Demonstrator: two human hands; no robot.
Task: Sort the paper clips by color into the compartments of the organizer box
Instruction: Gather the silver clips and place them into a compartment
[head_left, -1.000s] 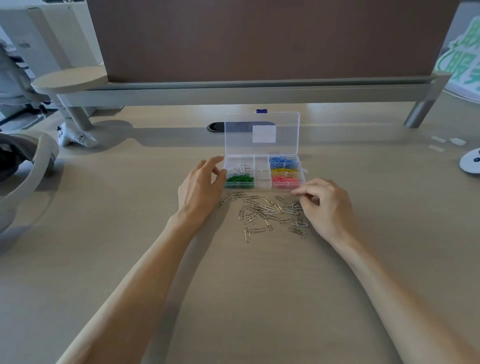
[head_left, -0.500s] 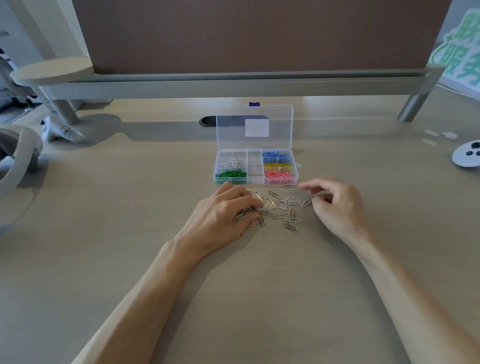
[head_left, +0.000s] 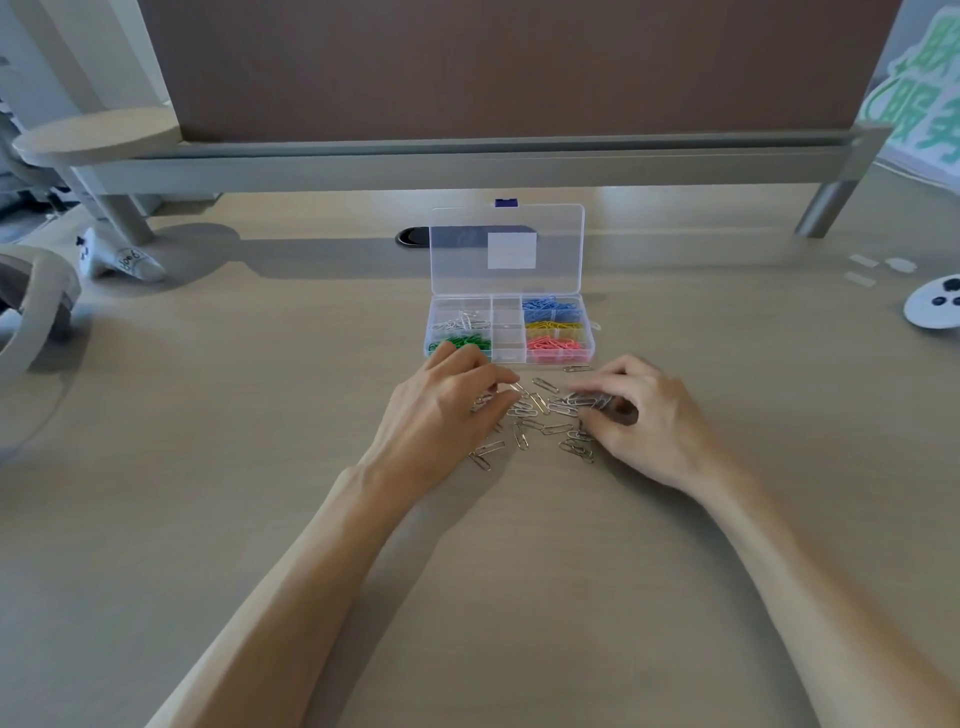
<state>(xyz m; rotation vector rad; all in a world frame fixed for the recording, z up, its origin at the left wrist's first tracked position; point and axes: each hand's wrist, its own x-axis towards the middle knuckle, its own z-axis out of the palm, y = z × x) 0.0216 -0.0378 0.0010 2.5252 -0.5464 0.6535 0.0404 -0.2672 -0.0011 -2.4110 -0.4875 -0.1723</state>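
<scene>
Spillage risk — right hand (head_left: 644, 421) pinches a bunch of silver clips (head_left: 556, 428), left hand (head_left: 441, 415) curls over others, grip unclear; strays could land in coloured compartments of the organizer box (head_left: 506, 338).

Silver paper clips (head_left: 540, 415) lie scattered just near of the open clear organizer box (head_left: 506, 358), whose compartments hold silver, green, blue, yellow and pink clips.

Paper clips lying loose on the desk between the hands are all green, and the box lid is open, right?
Not quite. The head view shows the loose paper clips between the left hand and right hand are silver, not green. The green clips sit inside the organizer box. Its lid is open, as you said.
</scene>
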